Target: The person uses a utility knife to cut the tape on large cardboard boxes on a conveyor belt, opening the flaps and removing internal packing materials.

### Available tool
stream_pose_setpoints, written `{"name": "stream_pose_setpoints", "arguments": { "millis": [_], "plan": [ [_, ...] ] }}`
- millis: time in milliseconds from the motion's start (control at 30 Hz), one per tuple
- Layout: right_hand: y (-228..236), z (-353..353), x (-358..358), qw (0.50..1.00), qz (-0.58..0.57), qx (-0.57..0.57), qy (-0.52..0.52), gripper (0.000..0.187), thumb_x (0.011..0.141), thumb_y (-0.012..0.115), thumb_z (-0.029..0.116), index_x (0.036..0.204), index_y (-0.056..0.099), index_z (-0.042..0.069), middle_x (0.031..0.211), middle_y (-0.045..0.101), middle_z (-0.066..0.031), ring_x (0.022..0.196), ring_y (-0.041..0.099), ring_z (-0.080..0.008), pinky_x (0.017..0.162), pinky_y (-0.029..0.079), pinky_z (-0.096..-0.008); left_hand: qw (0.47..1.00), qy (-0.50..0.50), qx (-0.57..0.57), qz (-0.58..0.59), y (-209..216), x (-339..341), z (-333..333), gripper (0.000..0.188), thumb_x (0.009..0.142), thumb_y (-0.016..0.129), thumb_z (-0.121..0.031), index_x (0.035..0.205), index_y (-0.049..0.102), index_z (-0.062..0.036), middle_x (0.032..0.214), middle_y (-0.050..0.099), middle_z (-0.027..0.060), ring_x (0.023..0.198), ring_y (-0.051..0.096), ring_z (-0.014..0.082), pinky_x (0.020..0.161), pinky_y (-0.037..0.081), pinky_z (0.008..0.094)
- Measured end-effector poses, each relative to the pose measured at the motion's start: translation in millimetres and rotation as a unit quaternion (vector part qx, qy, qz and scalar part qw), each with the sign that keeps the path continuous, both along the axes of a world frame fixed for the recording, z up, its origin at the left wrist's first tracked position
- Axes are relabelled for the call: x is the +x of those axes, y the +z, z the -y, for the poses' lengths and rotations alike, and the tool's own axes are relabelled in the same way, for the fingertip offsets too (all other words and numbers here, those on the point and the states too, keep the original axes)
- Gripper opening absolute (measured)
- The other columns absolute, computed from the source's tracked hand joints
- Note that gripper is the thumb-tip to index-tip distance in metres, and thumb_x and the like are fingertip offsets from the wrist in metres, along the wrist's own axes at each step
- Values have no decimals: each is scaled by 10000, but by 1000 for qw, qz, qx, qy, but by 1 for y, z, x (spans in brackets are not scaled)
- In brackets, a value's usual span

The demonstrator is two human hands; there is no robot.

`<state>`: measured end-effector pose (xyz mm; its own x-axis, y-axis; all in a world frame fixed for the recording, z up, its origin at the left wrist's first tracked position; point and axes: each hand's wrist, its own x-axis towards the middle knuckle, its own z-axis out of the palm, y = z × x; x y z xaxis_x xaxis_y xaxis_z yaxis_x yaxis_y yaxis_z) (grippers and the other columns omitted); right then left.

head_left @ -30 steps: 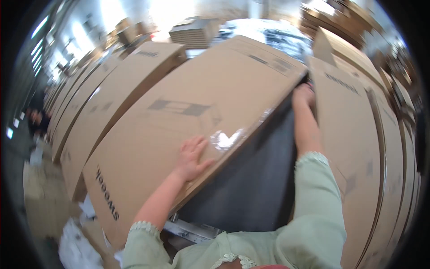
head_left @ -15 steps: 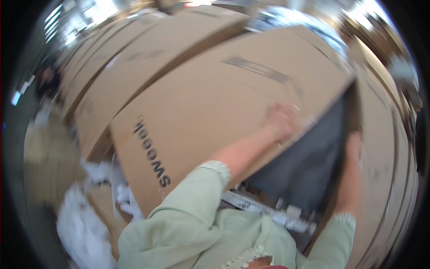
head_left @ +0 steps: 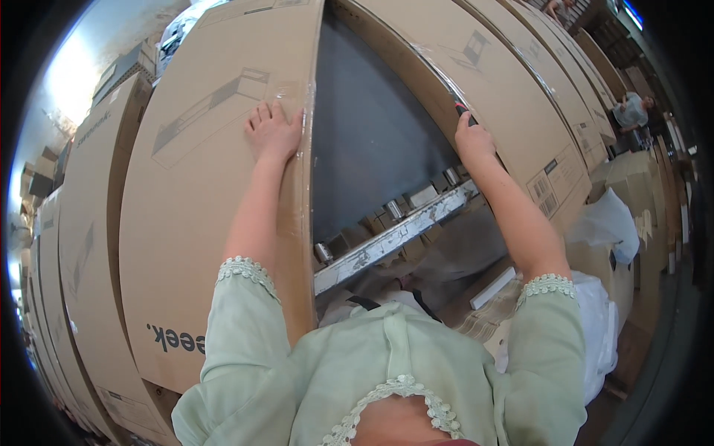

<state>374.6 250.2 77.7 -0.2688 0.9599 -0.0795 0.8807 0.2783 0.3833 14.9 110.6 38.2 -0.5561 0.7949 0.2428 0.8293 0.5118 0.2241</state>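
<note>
My left hand [head_left: 274, 135] lies flat with fingers spread on a large cardboard box [head_left: 212, 215], close to its taped right edge. In my right hand [head_left: 476, 139] is a red-and-black box cutter [head_left: 462, 109], its front end at the near edge of another large cardboard box [head_left: 513, 104]. The blade itself is too small to make out. Between the two boxes a gap widens toward me, showing a dark grey flat surface [head_left: 372, 134].
A worn metal rail [head_left: 394, 236] with rollers [head_left: 393, 209] crosses the gap near my body. More cardboard boxes [head_left: 89, 245] stand in rows on both sides. Clear plastic wrapping [head_left: 595, 327] hangs at the right. Another person [head_left: 632, 111] is farther off at the right.
The view has swung round, so the gap between the boxes is now centred. My left hand, blurred before, now rests spread on the left box. The cutter in my right hand has come into sight.
</note>
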Motion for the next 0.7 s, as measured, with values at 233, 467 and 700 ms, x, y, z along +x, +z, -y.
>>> {"name": "stream_pose_setpoints", "arguments": {
  "millis": [233, 467, 700],
  "plan": [
    [10, 95, 103, 997, 70, 32, 30, 642, 861, 536, 52, 1438, 259, 1, 871, 624, -219, 745, 677, -335, 625, 563, -415, 999, 6, -34, 11, 8, -7, 5, 701, 926, 331, -599, 1420, 394, -106, 1494, 335, 147, 1401, 256, 288, 1138, 146, 430],
    [2, 186, 185, 996, 72, 17, -42, 677, 856, 524, 63, 1470, 238, 60, 854, 594, -207, 699, 670, -331, 592, 562, -423, 999, 10, -48, -5, 4, -10, -3, 704, 922, 340, -614, 1416, 407, -117, 1498, 332, 140, 1402, 256, 290, 1136, 150, 441],
    [16, 255, 263, 996, 39, 55, -61, 782, 760, 596, 24, 1469, 288, 144, 847, 528, -115, 638, 622, -271, 527, 531, -391, 998, -1, -65, -6, -3, -10, -3, 704, 925, 340, -613, 1421, 399, -118, 1510, 306, 147, 1410, 233, 304, 1136, 142, 457]
  ]
}}
